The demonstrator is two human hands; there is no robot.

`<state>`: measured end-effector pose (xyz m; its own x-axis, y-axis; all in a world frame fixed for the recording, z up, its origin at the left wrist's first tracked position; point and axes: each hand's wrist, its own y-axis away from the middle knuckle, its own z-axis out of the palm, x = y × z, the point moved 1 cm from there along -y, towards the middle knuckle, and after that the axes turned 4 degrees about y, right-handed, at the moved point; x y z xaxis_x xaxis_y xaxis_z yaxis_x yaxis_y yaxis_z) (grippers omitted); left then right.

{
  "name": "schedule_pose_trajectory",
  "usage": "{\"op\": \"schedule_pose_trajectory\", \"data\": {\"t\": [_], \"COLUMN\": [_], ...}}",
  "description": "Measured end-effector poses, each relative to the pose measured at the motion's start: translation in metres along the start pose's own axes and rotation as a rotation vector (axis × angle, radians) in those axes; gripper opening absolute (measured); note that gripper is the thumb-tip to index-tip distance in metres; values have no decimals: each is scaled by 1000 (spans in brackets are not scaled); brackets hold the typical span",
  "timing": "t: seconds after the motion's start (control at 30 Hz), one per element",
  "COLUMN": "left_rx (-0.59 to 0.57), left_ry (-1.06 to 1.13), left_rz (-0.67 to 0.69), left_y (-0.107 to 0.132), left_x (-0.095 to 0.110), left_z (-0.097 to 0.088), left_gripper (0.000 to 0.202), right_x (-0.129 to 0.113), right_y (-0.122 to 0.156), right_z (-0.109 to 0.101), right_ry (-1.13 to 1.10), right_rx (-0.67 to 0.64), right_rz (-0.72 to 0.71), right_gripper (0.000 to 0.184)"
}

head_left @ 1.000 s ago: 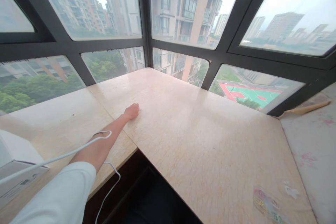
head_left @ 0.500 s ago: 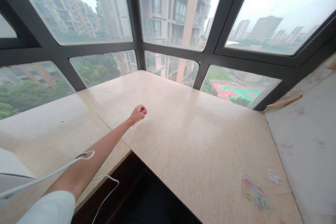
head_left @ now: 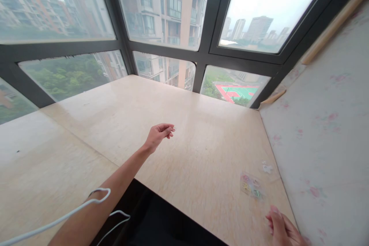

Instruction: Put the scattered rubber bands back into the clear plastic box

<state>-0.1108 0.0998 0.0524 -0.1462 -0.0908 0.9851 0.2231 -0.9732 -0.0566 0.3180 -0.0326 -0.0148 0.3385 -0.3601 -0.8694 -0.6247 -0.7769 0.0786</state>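
Note:
My left hand [head_left: 160, 135] reaches out over the middle of the pale worktop, its fingers pinched. A tiny, thin, pale loop-like piece [head_left: 174, 128] pokes out at the fingertips, too small to name. At the lower right my right hand [head_left: 284, 227] has its fingers curled together near the wall; whether anything is inside them is hidden. A clear plastic box [head_left: 251, 186] with small pink, yellow and green pieces in its compartments lies just beyond the right hand. Behind the box sits a small white flower- or star-shaped piece [head_left: 267, 168].
The marble-patterned worktop [head_left: 184, 165] runs back to dark-framed windows [head_left: 161, 48]. A flowered wall [head_left: 314, 138] bounds it on the right. A dark opening [head_left: 155, 215] lies below its front edge. A white cable [head_left: 57, 215] crosses over my left forearm.
The view has turned to the right. My left hand has come right and nearer, still pinching the tiny piece. My right hand has come into view at the lower right.

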Motion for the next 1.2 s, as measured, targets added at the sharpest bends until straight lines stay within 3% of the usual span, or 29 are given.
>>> {"op": "schedule_pose_trajectory", "data": {"t": [0.23, 0.67, 0.97, 1.2], "left_rx": [-50, -96, -106, -233], "left_ry": [78, 194, 261, 240], "left_rz": [-5, -88, -207, -231], "left_y": [10, 26, 43, 58], "left_x": [-4, -7, -13, -26], "left_z": [30, 53, 93, 130], "left_gripper": [36, 32, 29, 27], "right_x": [6, 0, -2, -7], "right_y": [1, 7, 7, 9], "right_z": [2, 5, 7, 10], "right_ry": [-2, 1, -28, -84], "right_rx": [7, 23, -4, -26], "right_rz": [8, -47, -138, -169], "right_gripper": [50, 53, 49, 47]}}
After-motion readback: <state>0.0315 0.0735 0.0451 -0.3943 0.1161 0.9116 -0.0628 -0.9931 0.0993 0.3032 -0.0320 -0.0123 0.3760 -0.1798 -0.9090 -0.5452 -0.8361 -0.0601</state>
